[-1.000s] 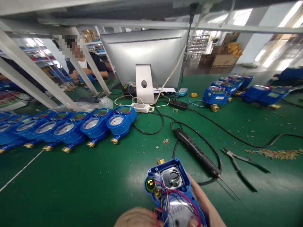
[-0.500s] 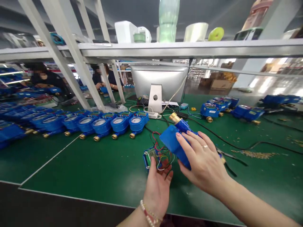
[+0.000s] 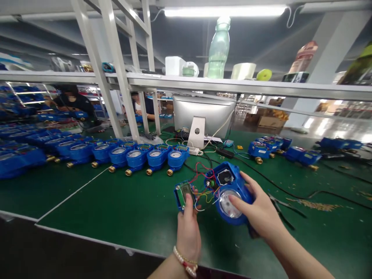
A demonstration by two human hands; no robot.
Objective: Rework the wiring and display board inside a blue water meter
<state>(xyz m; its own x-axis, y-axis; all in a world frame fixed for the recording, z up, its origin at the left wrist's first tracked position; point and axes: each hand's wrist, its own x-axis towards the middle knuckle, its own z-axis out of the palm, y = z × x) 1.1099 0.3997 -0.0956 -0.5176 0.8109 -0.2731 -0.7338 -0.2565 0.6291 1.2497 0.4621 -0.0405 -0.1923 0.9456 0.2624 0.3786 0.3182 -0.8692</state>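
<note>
a row of round blue water meters (image 3: 136,157) with brass ends lies on the green mat (image 3: 116,209) behind the hands; a silver monitor (image 3: 203,114) stands further back. the right hand (image 3: 258,213) grips one open blue meter body (image 3: 231,193), dial up, above the mat. the left hand (image 3: 188,228) pinches its small lid (image 3: 183,193), joined by thin coloured wires (image 3: 203,186). two people sit beyond the white frame.

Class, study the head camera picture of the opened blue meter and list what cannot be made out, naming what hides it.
- Dial readings on the meter body: too small, partly behind the right hand.
- Screen text on the display cover: too small; left hand covers its lower edge.
- Wire connections: tangled and too small.
- Pliers: partly behind the right hand.
</note>
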